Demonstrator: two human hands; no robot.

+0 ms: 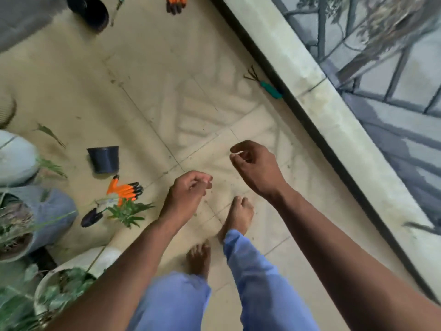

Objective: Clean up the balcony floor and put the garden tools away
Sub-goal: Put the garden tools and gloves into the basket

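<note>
Both hands hung over tiled floor (143, 91) w/ fingers loosely curled, gripping nothing: left hand (185, 195) nearer the orange glove (124, 189), right hand (256, 168) beyond it.

Soft dim daylight, faint railing shadows on floor (191, 111), motion-blurred, edges bowed

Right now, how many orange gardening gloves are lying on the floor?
2: one glove beside the small black pot at left, another glove at the top edge, partly cut off. More may be hidden.

No readable text, no labels, no brand marks, no numbers on any tool, pot or glove
</note>
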